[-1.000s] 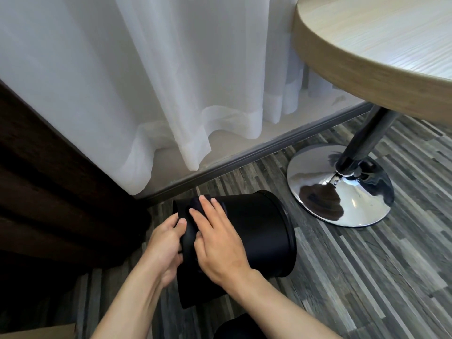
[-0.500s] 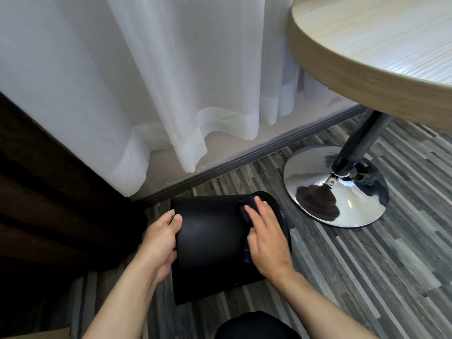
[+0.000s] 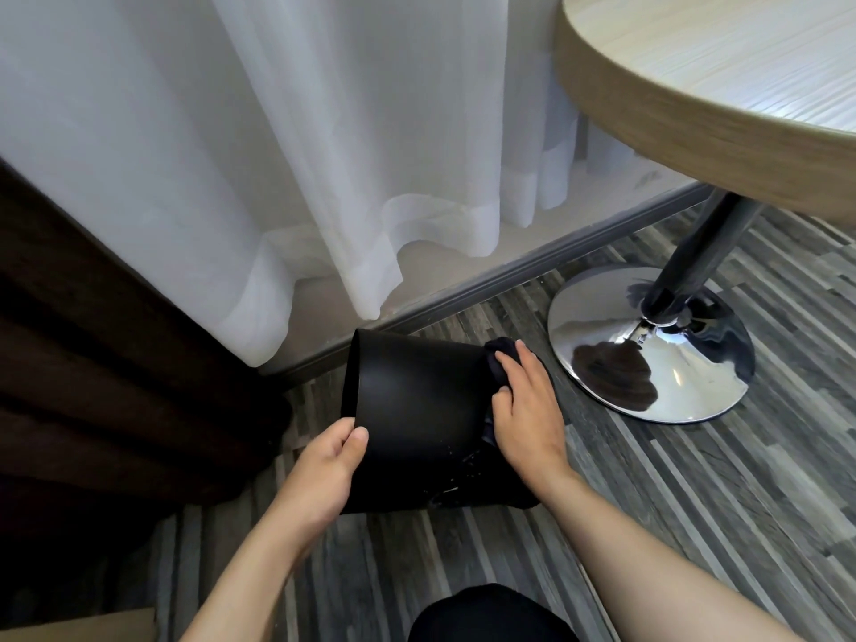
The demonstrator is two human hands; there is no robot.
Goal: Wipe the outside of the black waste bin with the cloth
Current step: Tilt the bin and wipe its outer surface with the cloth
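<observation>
The black waste bin (image 3: 417,400) lies on its side on the striped grey floor, base to the left, rim to the right. My left hand (image 3: 324,461) grips the bin's base edge at the lower left, thumb on the side wall. My right hand (image 3: 523,410) presses a dark cloth (image 3: 498,361) flat against the bin's outer wall near its rim end. Only a bunched part of the cloth shows above and beside my fingers; most of it is under my palm.
A chrome table base (image 3: 648,359) and dark pole (image 3: 704,257) stand close to the right of the bin, under a round wooden tabletop (image 3: 695,99). White sheer curtains (image 3: 278,155) hang behind. A dark brown drape (image 3: 92,363) is at left. My dark knee (image 3: 491,613) is at bottom.
My right hand slid the cloth along the bin's wall from the base end rightward to the rim end. My left hand shifted its grip lower on the base edge.
</observation>
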